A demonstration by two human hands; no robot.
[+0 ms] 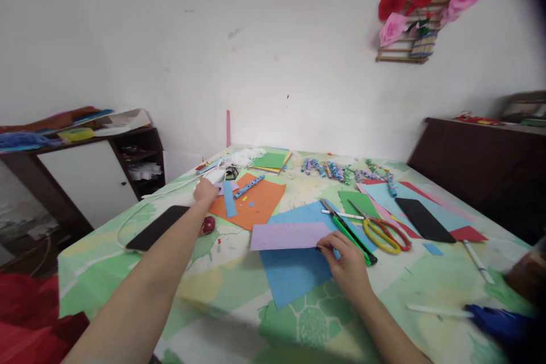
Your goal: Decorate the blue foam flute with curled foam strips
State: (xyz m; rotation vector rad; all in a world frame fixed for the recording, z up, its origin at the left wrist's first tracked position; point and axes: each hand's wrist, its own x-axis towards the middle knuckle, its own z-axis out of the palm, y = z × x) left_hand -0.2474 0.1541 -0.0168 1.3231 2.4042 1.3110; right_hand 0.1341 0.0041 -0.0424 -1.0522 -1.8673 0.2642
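My left hand is stretched far out over the table and closes on a white object beside the orange paper sheet; what it grips is too small to name. My right hand rests on the blue paper sheet, its fingers pinching the right end of a lilac paper strip. A green utility knife lies just right of that hand. Yellow and red scissors lie farther right.
A black phone with a white cable lies at the left. Another black phone, a white pen, rolled paper curls and a stack of coloured paper cover the patterned tablecloth. A cabinet stands at the left.
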